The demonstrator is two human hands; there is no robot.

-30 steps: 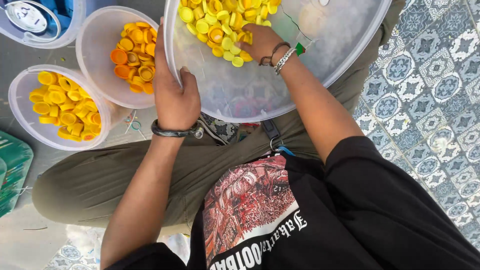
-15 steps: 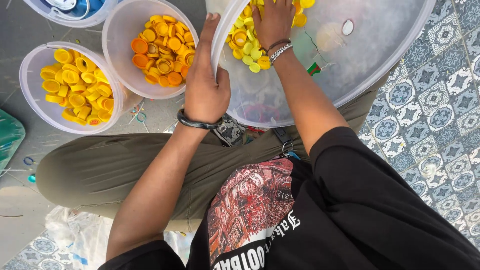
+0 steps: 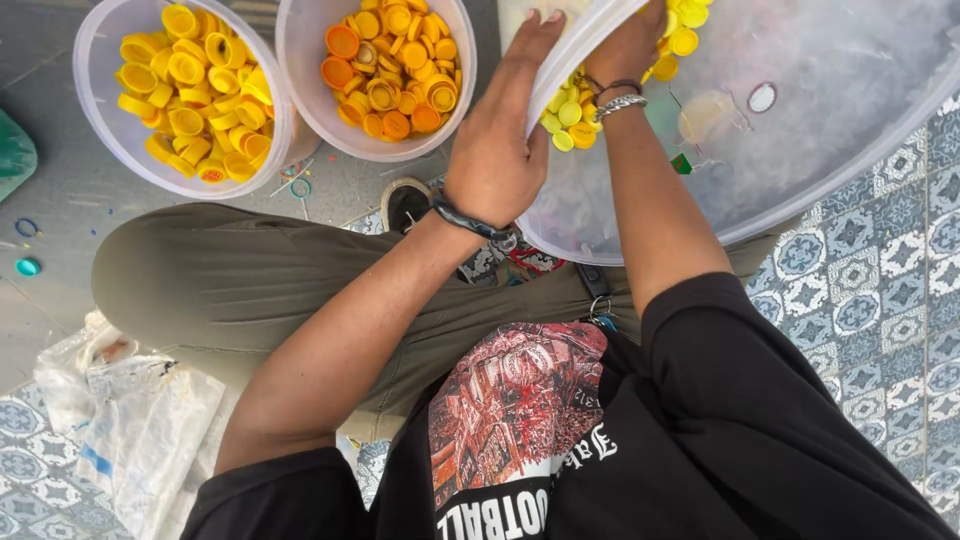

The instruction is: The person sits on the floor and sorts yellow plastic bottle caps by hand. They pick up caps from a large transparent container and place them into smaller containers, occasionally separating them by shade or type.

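A large clear plastic basin (image 3: 800,180) rests tilted on my lap at the upper right. My left hand (image 3: 497,150) grips its near rim, fingers along the outside and thumb over the edge. My right hand (image 3: 628,45) reaches inside, lying among a heap of yellow bottle caps (image 3: 572,118); its fingers run past the top edge of the view. Both wrists wear bracelets. Two round clear tubs stand at the upper left: one with yellow caps (image 3: 190,85), one with orange caps (image 3: 395,65).
My legs in olive trousers (image 3: 250,290) cross the middle. A crumpled white plastic bag (image 3: 130,420) lies at the lower left. Loose rings and a teal cap (image 3: 28,266) dot the grey floor. Patterned blue tiles (image 3: 880,300) cover the right side.
The view has shifted so the tubs and basin sit lower and further right in frame. My left hand has slid up the basin rim. My right hand stays among the yellow caps.
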